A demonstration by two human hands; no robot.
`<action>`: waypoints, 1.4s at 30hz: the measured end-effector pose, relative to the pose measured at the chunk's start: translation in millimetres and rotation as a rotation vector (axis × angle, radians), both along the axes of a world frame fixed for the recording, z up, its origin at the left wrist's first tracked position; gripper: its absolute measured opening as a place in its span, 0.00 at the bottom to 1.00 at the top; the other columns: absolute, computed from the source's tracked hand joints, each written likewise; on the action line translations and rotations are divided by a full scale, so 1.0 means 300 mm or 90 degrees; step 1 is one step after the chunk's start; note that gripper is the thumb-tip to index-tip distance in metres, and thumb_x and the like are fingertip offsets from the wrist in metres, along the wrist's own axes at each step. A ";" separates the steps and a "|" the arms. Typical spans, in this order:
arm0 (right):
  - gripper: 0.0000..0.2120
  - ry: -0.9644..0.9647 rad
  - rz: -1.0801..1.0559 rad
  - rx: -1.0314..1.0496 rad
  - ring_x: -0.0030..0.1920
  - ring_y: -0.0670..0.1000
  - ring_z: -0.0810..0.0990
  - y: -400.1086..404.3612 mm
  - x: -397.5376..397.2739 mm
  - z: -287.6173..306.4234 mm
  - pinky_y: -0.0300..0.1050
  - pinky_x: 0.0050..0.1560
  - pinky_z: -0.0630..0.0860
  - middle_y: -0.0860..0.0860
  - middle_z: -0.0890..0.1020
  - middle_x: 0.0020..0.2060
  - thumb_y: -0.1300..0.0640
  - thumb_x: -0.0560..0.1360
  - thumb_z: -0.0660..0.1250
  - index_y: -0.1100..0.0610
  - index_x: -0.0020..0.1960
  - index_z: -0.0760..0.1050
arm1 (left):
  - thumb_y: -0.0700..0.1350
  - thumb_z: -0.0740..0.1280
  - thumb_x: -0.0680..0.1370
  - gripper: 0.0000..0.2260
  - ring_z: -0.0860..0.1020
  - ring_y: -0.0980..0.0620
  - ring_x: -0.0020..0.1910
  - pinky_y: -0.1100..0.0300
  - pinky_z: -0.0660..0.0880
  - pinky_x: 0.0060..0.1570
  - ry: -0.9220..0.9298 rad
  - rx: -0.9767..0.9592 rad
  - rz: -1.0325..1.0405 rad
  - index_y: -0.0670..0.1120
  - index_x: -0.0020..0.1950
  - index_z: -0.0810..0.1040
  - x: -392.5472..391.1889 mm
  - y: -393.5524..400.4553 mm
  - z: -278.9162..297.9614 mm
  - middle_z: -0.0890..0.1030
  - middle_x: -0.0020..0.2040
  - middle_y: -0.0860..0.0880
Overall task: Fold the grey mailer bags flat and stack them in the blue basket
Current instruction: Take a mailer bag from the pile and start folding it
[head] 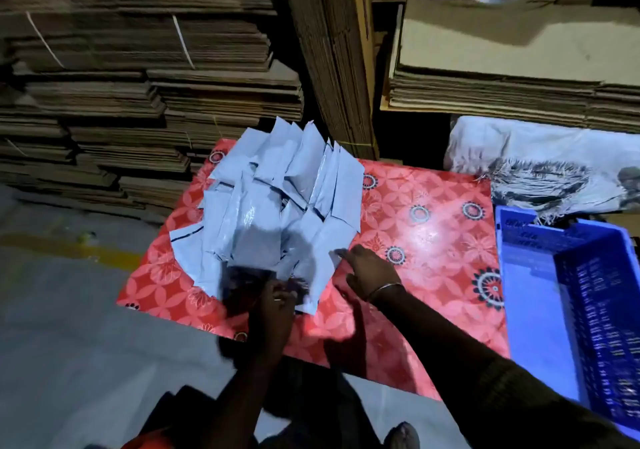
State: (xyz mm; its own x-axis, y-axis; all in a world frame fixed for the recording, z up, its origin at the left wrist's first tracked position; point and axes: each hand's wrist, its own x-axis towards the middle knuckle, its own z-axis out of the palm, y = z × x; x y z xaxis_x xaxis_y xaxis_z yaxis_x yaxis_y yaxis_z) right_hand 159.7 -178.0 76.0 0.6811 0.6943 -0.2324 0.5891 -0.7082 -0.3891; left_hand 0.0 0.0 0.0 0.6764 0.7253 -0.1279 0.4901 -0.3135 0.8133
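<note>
Left hand (275,298) pinching one mailer bag (256,240); right hand (367,268) spread; one blue basket (530,275).

dim room, stacked flattened cardboard (138,78) behind a red floral tabletop (426,227), pale grey floor (69,344) below

mailer bags (277,185): glossy plastic | basket (533,275): perforated plastic | tablecloth (433,240): shiny | stacks (138,85): matt cardboard

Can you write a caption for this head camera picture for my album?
Two hands, left hand and right hand, reach into a pile of grey mailer bags beside a blue basket.
</note>
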 end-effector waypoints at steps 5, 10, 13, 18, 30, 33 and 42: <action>0.33 -0.002 -0.068 0.049 0.60 0.63 0.75 0.152 0.078 -0.051 0.54 0.51 0.77 0.55 0.73 0.59 0.57 0.73 0.65 0.42 0.77 0.65 | 0.52 0.72 0.69 0.09 0.83 0.56 0.37 0.52 0.82 0.41 -0.024 -0.105 -0.034 0.55 0.48 0.80 0.062 0.032 -0.006 0.84 0.39 0.54; 0.16 -0.074 -0.034 -0.030 0.52 0.58 0.77 0.229 0.131 -0.099 0.52 0.51 0.75 0.52 0.76 0.53 0.39 0.78 0.66 0.47 0.61 0.73 | 0.46 0.77 0.71 0.15 0.83 0.53 0.39 0.61 0.78 0.43 -0.017 -0.142 -0.004 0.49 0.56 0.79 0.085 0.023 -0.011 0.83 0.40 0.50; 0.12 -0.121 -0.051 -0.038 0.48 0.59 0.77 0.251 0.134 -0.108 0.53 0.44 0.78 0.52 0.76 0.49 0.43 0.76 0.67 0.49 0.54 0.74 | 0.49 0.76 0.73 0.15 0.83 0.54 0.43 0.60 0.77 0.47 -0.040 -0.101 -0.051 0.51 0.58 0.79 0.057 0.003 -0.035 0.83 0.43 0.52; 0.14 -0.183 0.009 0.014 0.51 0.64 0.76 0.243 0.124 -0.128 0.53 0.40 0.75 0.58 0.77 0.52 0.60 0.61 0.76 0.51 0.45 0.80 | 0.52 0.73 0.71 0.14 0.79 0.55 0.39 0.55 0.78 0.44 0.006 -0.054 -0.058 0.47 0.53 0.80 0.062 -0.010 -0.025 0.79 0.39 0.52; 0.20 -0.122 0.011 0.061 0.60 0.56 0.72 -0.051 0.060 -0.124 0.66 0.61 0.66 0.43 0.78 0.49 0.44 0.63 0.77 0.46 0.49 0.72 | 0.47 0.67 0.73 0.06 0.79 0.70 0.43 0.72 0.73 0.44 -0.080 -0.133 -0.084 0.53 0.50 0.77 0.069 -0.065 0.004 0.81 0.43 0.56; 0.18 -0.150 -0.076 0.139 0.54 0.54 0.74 -0.182 0.029 -0.132 0.53 0.55 0.62 0.42 0.76 0.47 0.32 0.71 0.63 0.45 0.50 0.72 | 0.56 0.66 0.72 0.11 0.78 0.62 0.39 0.58 0.74 0.44 -0.080 -0.167 -0.083 0.50 0.46 0.77 0.106 -0.134 0.002 0.80 0.38 0.50; 0.19 -0.100 -0.297 0.043 0.54 0.56 0.70 -0.546 0.076 -0.204 0.52 0.49 0.59 0.46 0.78 0.47 0.37 0.71 0.64 0.48 0.56 0.74 | 0.42 0.70 0.79 0.03 0.79 0.47 0.45 0.54 0.74 0.47 0.031 -0.148 -0.210 0.45 0.51 0.79 0.399 -0.420 -0.022 0.82 0.45 0.43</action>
